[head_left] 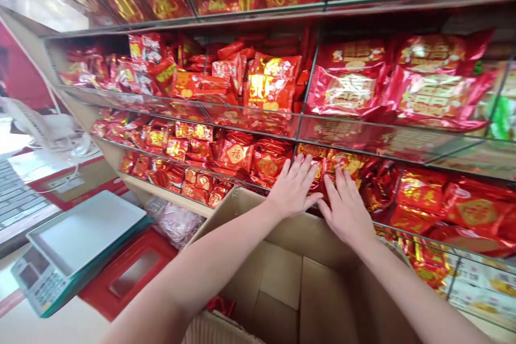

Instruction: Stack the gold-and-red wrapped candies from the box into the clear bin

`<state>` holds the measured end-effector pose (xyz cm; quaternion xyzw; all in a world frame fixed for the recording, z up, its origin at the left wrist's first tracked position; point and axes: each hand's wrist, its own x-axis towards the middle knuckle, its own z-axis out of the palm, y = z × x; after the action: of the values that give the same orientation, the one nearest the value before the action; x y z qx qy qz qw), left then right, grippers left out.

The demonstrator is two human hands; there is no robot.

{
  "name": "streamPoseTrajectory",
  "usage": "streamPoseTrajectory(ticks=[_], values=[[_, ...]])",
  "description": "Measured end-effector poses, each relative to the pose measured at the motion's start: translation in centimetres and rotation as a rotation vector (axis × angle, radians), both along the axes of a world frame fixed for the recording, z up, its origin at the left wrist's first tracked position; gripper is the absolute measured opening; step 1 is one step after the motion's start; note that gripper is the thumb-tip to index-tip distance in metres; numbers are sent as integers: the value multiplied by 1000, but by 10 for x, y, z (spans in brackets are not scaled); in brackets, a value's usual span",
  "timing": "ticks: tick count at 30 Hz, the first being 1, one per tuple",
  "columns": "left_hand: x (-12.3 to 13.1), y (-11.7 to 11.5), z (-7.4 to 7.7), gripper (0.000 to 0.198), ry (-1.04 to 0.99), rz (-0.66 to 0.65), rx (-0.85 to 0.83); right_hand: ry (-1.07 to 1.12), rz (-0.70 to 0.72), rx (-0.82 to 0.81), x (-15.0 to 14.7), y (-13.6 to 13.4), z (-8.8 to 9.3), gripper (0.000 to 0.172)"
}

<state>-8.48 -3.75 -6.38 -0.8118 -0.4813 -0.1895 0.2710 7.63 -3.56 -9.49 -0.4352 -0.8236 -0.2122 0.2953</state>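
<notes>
My left hand (293,188) stretches over the far rim of a cardboard box (282,263), its fingers spread at the edge of a low shelf bin. Beside it my right hand (347,208) lies flat with fingers extended, the two thumbs almost meeting. Both are against or just in front of red and gold wrapped packets (344,162) in that bin; I cannot tell how firmly they touch them. Neither hand grips anything. Inside the box, mostly bare cardboard shows, with a few red packets (221,305) in the near left corner.
Tiered shelves with clear dividers hold red packets (272,83) and larger pink-red bags (344,88). To the left are a digital scale (86,236), a red panel with a cut-out (131,274), a clear plastic bag (177,223) and a white fan-like object (44,123).
</notes>
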Motion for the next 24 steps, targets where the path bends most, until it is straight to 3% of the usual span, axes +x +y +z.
streamPoseTrajectory(ticks=[16,20,24], values=[[-14,-34,4,65,33,73,1,28,76,104,-3,2,-13,57],[-16,-31,7,62,8,24,-51,25,56,94,-5,2,-11,58],[-19,-41,20,54,-48,-108,-100,-3,34,83,1,-10,-2,55]])
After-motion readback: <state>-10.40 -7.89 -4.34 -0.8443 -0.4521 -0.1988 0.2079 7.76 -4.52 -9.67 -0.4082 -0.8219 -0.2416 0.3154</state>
